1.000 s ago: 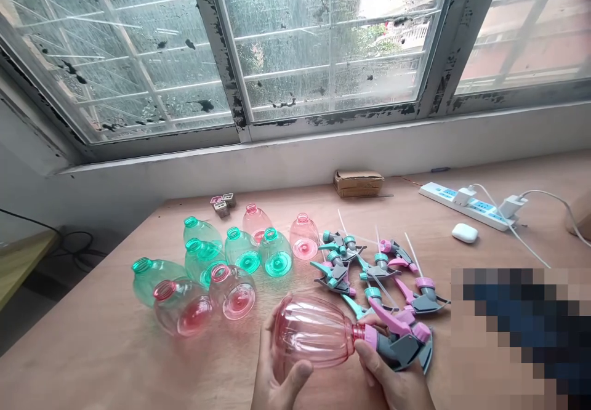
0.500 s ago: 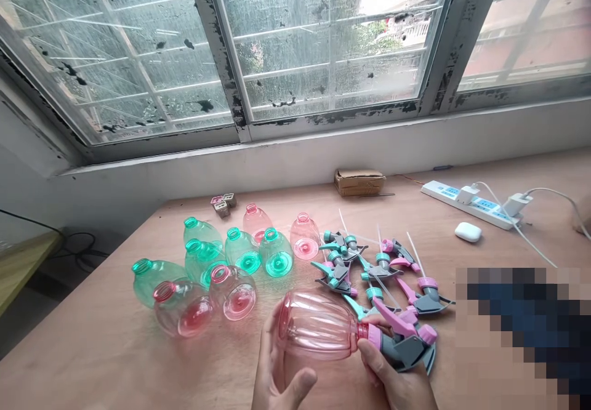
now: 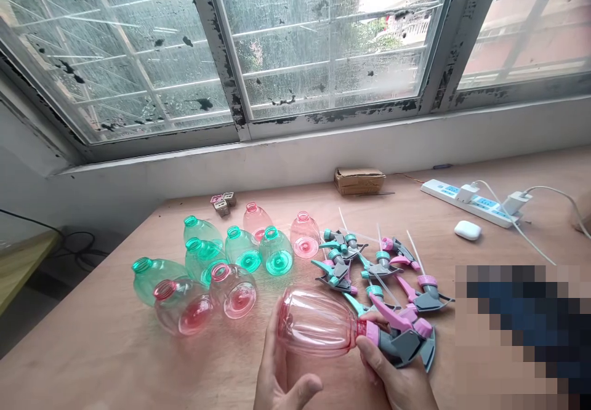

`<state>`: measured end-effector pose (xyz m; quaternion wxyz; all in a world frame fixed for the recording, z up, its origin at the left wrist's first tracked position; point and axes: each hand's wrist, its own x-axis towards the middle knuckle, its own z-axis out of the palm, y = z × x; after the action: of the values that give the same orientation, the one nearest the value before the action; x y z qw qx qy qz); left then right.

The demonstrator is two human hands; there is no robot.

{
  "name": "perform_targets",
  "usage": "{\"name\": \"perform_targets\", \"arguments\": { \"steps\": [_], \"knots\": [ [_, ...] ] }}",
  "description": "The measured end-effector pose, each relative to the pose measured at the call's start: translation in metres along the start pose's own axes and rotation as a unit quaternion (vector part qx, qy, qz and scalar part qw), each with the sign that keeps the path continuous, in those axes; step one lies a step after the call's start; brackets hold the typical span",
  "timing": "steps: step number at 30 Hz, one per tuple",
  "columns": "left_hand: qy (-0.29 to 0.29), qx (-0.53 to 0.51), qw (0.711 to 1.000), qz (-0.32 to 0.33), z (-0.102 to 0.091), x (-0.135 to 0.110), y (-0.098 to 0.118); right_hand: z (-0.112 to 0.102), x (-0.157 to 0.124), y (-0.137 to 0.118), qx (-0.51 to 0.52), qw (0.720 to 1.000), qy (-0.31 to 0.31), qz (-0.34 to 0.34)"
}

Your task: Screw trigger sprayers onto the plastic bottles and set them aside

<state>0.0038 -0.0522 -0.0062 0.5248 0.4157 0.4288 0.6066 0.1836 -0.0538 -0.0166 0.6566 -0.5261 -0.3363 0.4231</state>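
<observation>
Lower centre — left hand (image 3: 276, 370), loosely spread with thumb clear, lies against the pink bottle (image 3: 318, 324), fingers apparently curved behind. Right hand (image 3: 392, 373) pinches the spray head (image 3: 404, 345) by its collar.

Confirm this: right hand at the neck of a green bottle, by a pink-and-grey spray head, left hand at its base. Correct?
Not quite: the head view shows a pink bottle, not green. The right hand is at its neck, by the pink-and-grey spray head, with the left hand at its base.
</observation>
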Motion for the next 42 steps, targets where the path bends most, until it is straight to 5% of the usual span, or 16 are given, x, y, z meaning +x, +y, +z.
{"name": "perform_targets", "arguments": {
  "steps": [13,20,26,34,42],
  "knots": [
    [0.061,0.0,0.998,-0.034,0.003,0.0,-0.005,-0.003,0.002,0.007,0.031,0.998,-0.039,0.023],
    [0.031,-0.081,0.996,-0.012,0.006,0.004,0.006,-0.003,0.0,0.0,0.011,0.999,-0.023,0.025],
    [0.053,-0.023,0.997,-0.058,0.0,0.006,0.012,-0.003,-0.001,-0.002,-0.008,0.999,-0.029,0.043],
    [-0.035,-0.029,0.996,-0.077,-0.003,0.001,0.006,-0.004,0.002,0.002,0.034,0.998,-0.038,0.029],
    [0.013,-0.037,0.998,-0.046,-0.011,0.008,-0.003,-0.006,-0.001,0.007,0.019,0.999,-0.036,0.023]
  ]
}}
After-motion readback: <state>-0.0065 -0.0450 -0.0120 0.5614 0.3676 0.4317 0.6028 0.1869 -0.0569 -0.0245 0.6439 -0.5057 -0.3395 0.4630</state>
